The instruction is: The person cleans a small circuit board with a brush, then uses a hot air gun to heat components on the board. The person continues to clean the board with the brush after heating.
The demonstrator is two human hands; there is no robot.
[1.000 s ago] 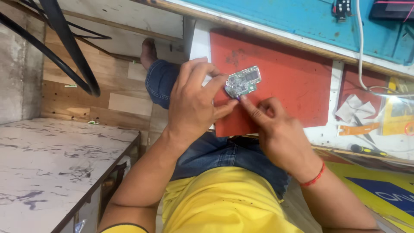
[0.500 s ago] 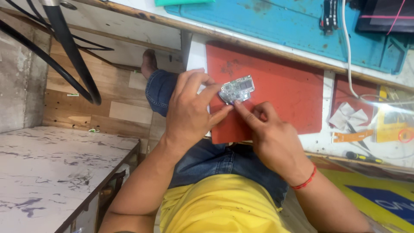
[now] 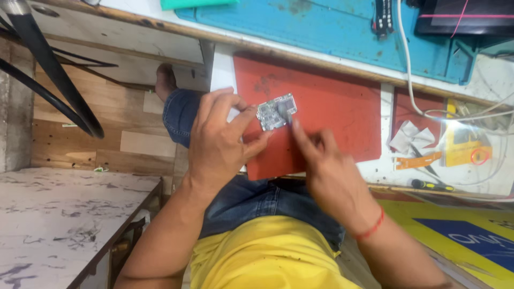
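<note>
Bright, even light; right-side glare, slight blur.

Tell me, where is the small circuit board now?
In the head view, the small circuit board sits centre frame, held by the left hand above the red mat, the right hand touching it.

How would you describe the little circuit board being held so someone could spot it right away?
Find the big red mat on the workbench, below the blue mat. Above its near left part, the left hand pinches a small grey-green circuit board while the right hand points a finger at it. It is the only metallic, component-covered piece held in the air.
</note>
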